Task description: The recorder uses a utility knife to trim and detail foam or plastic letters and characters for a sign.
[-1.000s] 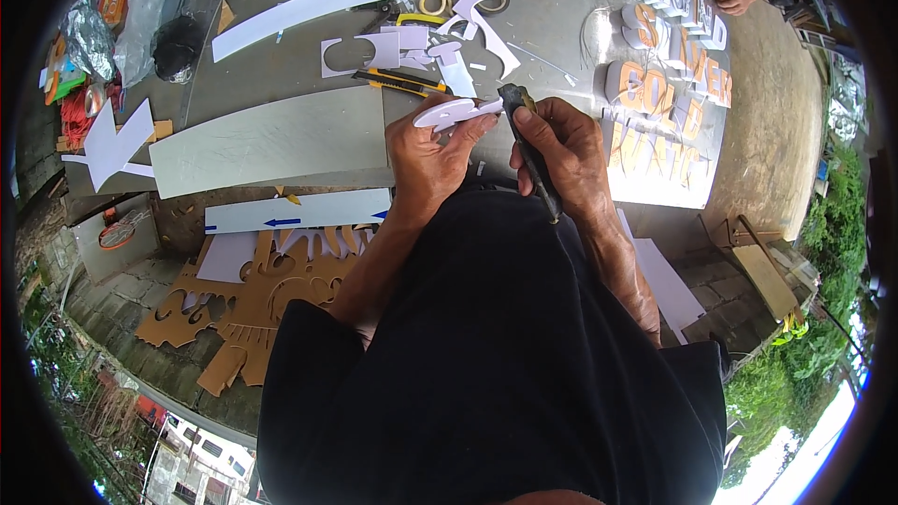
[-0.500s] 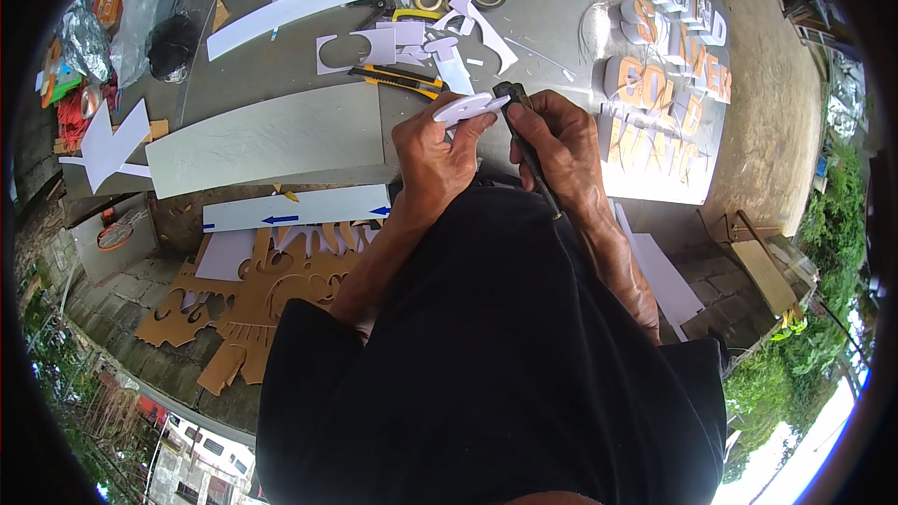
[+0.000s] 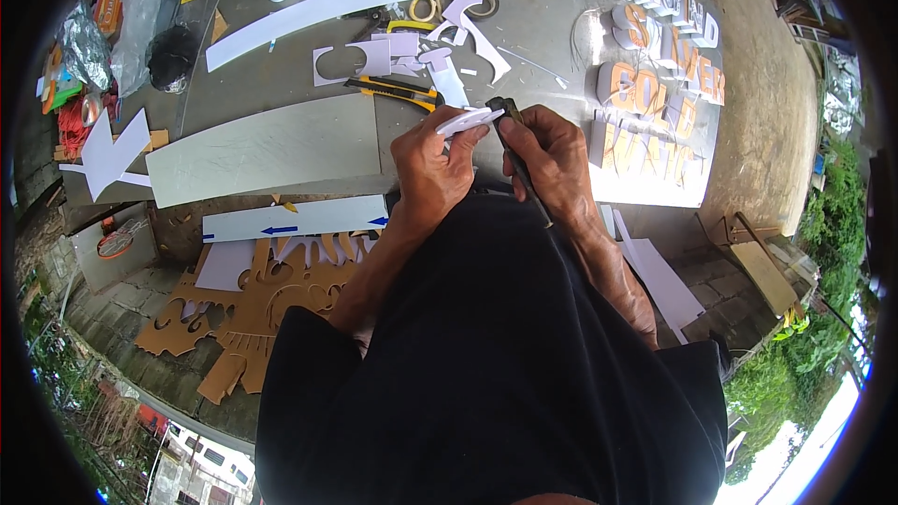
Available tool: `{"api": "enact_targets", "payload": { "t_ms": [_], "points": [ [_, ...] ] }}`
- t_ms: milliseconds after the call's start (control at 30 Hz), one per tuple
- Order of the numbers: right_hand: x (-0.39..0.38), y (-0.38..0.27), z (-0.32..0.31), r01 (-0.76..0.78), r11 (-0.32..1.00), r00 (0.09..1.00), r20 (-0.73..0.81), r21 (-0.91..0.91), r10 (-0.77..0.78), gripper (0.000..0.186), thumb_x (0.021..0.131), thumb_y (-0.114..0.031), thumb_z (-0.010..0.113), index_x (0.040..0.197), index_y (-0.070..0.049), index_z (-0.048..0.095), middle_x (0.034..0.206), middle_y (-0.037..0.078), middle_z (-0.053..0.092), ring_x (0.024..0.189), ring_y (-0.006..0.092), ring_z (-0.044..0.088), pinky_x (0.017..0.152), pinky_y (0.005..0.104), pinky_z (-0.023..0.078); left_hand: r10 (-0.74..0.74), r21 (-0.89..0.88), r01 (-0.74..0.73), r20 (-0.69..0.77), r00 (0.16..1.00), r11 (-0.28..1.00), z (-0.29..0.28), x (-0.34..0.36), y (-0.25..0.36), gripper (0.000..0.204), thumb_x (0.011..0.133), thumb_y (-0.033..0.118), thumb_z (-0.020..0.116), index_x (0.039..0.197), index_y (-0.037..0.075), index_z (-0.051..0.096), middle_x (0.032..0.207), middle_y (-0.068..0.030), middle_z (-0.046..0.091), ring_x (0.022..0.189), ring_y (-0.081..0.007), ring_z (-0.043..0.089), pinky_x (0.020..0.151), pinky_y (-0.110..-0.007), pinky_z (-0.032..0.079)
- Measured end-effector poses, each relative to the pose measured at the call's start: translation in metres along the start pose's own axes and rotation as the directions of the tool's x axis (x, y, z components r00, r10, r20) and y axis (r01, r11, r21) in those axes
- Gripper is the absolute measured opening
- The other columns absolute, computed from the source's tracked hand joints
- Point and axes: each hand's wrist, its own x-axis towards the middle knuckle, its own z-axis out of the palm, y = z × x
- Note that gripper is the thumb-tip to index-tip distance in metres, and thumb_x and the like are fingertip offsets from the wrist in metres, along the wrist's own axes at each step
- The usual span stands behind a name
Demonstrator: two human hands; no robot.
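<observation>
Pinched in my left hand [image 3: 432, 161] is a small white foam-like cut-out piece [image 3: 460, 122], flat with a curved edge. My right hand [image 3: 552, 154] is closed round a long dark hand tool [image 3: 530, 185] with a blunt head and a thin shaft; its exact kind I cannot make out. The tool's head meets or nearly meets the piece's right end. Just beyond my left hand lies a yellow-and-black utility knife [image 3: 393, 89], with white offcuts [image 3: 374, 56] behind it on the grey table [image 3: 309, 98].
White-sided block letters [image 3: 645, 93] with orange faces stand at the right. A long white strip [image 3: 323, 14] and tape rolls [image 3: 482, 3] lie farther back. Plastic bags [image 3: 140, 23] crowd the far left. Cut brown board [image 3: 253, 304] lies below the table's near edge.
The view has shifted slightly. The white piece has tilted more edge-on, and both hands still grip the same things, close together.
</observation>
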Motion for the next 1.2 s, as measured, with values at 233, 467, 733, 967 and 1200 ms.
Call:
{"api": "enact_targets", "payload": {
  "t_ms": [233, 467, 733, 967, 1200],
  "points": [
    [0.003, 0.003, -0.002, 0.001, 1.0, 1.0, -0.018, -0.028, -0.001, 0.024, 0.098, -0.02, 0.061, 0.091, 0.004, 0.062, 0.06, 0.006, 0.06, 0.041, 0.0091, 0.05, 0.039, 0.025, 0.037, -0.066, 0.082, 0.057, 0.109, 0.992, 0.995, 0.0, 0.0, 0.005, 0.013, 0.083, -0.004, 0.073, 0.095, -0.003, 0.07, 0.082, -0.0114, 0.073, 0.074, -0.0174, 0.071, 0.067, -0.029, 0.055],
    [0.009, 0.005, -0.005, 0.006, 1.0, 1.0, 0.015, -0.025, -0.006, 0.027, 0.097, -0.022, 0.062, 0.089, 0.004, 0.062, 0.06, 0.006, 0.06, 0.041, 0.0096, 0.05, 0.039, 0.025, 0.037, -0.048, 0.097, 0.041, 0.069, 0.996, 0.994, 0.004, -0.001, -0.003, 0.012, 0.084, -0.002, 0.073, 0.096, -0.003, 0.069, 0.081, -0.0118, 0.072, 0.072, -0.0183, 0.071, 0.065, -0.03, 0.055],
    [0.001, 0.011, -0.005, -0.05, 0.997, 0.999, 0.016, 0.052, 0.049, 0.028, 0.098, -0.022, 0.061, 0.088, 0.004, 0.061, 0.06, 0.007, 0.06, 0.041, 0.0093, 0.049, 0.039, 0.0244, 0.037, -0.05, 0.052, 0.046, 0.085, 0.995, 0.998, 0.003, -0.002, -0.004, 0.011, 0.084, -0.003, 0.073, 0.094, -0.003, 0.069, 0.08, -0.0107, 0.072, 0.072, -0.0167, 0.07, 0.064, -0.03, 0.054],
    [0.006, 0.013, -0.005, -0.012, 1.0, 1.0, -0.007, -0.015, 0.012, 0.028, 0.098, -0.021, 0.06, 0.087, 0.005, 0.061, 0.059, 0.006, 0.06, 0.041, 0.0096, 0.05, 0.039, 0.0249, 0.037, -0.068, 0.082, 0.058, 0.124, 0.99, 0.995, 0.003, -0.003, -0.001, 0.013, 0.083, -0.003, 0.074, 0.095, -0.002, 0.07, 0.08, -0.0105, 0.072, 0.073, -0.0182, 0.072, 0.066, -0.03, 0.055],
    [0.008, 0.011, -0.003, 0.065, 0.997, 0.998, -0.007, -0.03, -0.066, 0.026, 0.097, -0.02, 0.061, 0.089, 0.005, 0.062, 0.06, 0.006, 0.06, 0.041, 0.0093, 0.05, 0.039, 0.0255, 0.037, -0.049, 0.077, 0.041, 0.108, 0.993, 0.996, 0.002, -0.003, 0.0, 0.016, 0.083, -0.001, 0.074, 0.098, -0.001, 0.07, 0.083, -0.0118, 0.073, 0.074, -0.0184, 0.072, 0.067, -0.03, 0.055]
  ]
}}
